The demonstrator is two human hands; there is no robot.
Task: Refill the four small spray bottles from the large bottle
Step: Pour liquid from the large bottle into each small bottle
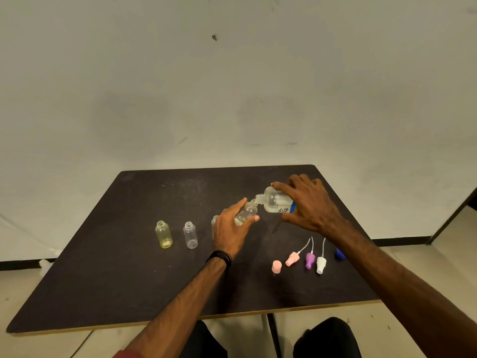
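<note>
Step in hand: pouring from the large clear plastic bottle with the blue-and-white label (277, 202) into the small clear plastic spray bottle (246, 212) held above the dark counter (144, 280).
Right hand (309, 205): its grip is wrapped over the large bottle from above, fingers curled round the body.
Left hand (232, 229): its grip pinches the small bottle between thumb and fingers, tilted up and right.
Key relation: the large bottle's long axis lies nearly level, neck pointing left and slightly down; its mouth meets the small bottle's open neck, just left of the right hand.
Waiting: a yellowish small bottle (163, 235) and a clear small bottle (190, 235) stand open, left; a third (214, 222) is half hidden behind the left hand.
Spray tops: pale pink cap (276, 266), pink (292, 258), purple (309, 260) and white (320, 264) lie near right, beside a blue cap (339, 254).
Judgement: first fill, three left.
</note>
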